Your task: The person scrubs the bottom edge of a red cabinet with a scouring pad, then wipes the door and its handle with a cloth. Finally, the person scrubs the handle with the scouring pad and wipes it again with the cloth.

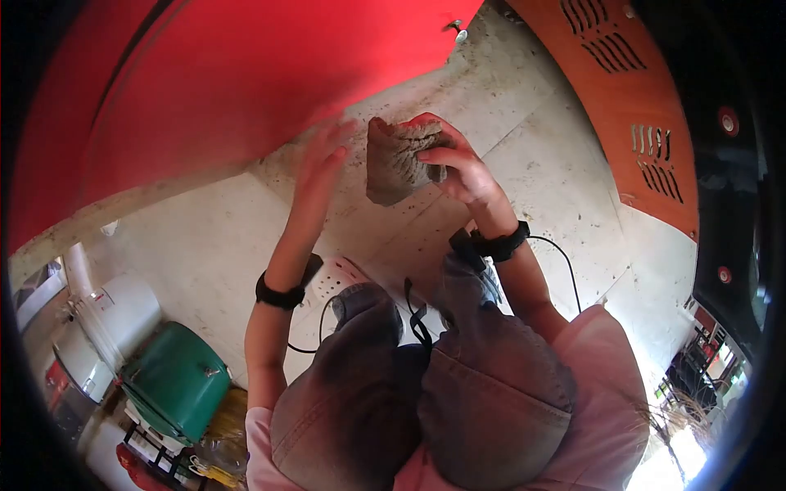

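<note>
A crumpled grey-brown cloth (395, 164) is held up in front of the red panel's lower edge, above the floor. My right hand (460, 164) grips it from the right side, with fingers over its face and top edge. To the left of the cloth, my left hand (326, 159) is raised, slightly smeared by motion, with its fingers apart and a gap between it and the cloth. Each wrist wears a black band.
A large red panel (246, 82) spans the upper left. An orange vented panel (639, 123) stands at the right. At lower left are a green container (176, 380) and a white cylinder (131, 311). Thin black cables run from both wristbands. Dirt specks mark the pale floor (532, 180).
</note>
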A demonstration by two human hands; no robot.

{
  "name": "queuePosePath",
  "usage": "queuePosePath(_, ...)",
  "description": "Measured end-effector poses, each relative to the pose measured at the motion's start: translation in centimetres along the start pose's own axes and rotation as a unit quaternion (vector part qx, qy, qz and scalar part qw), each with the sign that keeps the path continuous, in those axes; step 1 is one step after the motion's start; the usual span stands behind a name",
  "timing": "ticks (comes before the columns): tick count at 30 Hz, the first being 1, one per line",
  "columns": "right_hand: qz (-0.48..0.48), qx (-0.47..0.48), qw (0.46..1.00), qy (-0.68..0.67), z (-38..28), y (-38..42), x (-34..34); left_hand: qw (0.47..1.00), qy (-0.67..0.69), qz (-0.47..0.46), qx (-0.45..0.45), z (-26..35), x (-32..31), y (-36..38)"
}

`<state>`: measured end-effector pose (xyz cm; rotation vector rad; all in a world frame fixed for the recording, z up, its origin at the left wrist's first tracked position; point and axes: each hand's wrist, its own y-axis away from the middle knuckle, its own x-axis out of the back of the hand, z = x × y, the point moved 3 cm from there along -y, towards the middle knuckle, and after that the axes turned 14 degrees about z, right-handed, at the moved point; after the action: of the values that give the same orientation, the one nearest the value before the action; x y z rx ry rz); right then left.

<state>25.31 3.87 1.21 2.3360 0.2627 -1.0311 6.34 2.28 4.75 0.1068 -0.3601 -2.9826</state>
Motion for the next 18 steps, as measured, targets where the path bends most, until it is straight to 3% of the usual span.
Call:
queuePosePath(1, -0.009, 0.007, 0.999, 0.032, -0.3, 0.1, -0.2, 0.987, 0.122, -0.041, 0.099, -1.2, -0.1, 0.2)
queuePosePath(3, 0.005, 0.075, 0.986, 0.146, -0.7, 0.0, -0.4, 0.883, 0.352, -0.12, 0.285, -2.3, -0.8, 0.8)
queuePosePath(6, 0.077, 0.181, 0.935, 0.294, -0.9, -0.3, -0.3, 0.953, 0.185, -0.058, 0.234, -3.1, -0.6, 1.0)
queuePosePath(7, 0.109, 0.217, 0.91, 0.338, -1.0, -0.3, -0.2, 0.953, 0.188, -0.04, 0.233, -3.0, -0.9, 1.0)
queuePosePath(10, 0.178, 0.234, 0.792, 0.535, -1.2, 0.2, -0.4, 0.956, 0.185, 0.003, 0.226, -2.7, -1.7, 1.1)
queuePosePath(13, 0.232, 0.34, 0.67, 0.618, -1.1, 0.5, -0.3, 0.96, 0.168, 0.025, 0.221, -3.9, -1.6, 1.3)
queuePosePath(16, 0.214, 0.491, 0.551, 0.64, -1.5, 1.2, -0.6, 0.948, 0.194, 0.029, 0.252, -5.5, -1.4, 1.1)
queuePosePath(18, 0.15, 0.512, 0.534, 0.656, -2.1, 2.0, -2.1, 0.921, 0.254, 0.015, 0.294, -5.5, -1.7, 1.0)
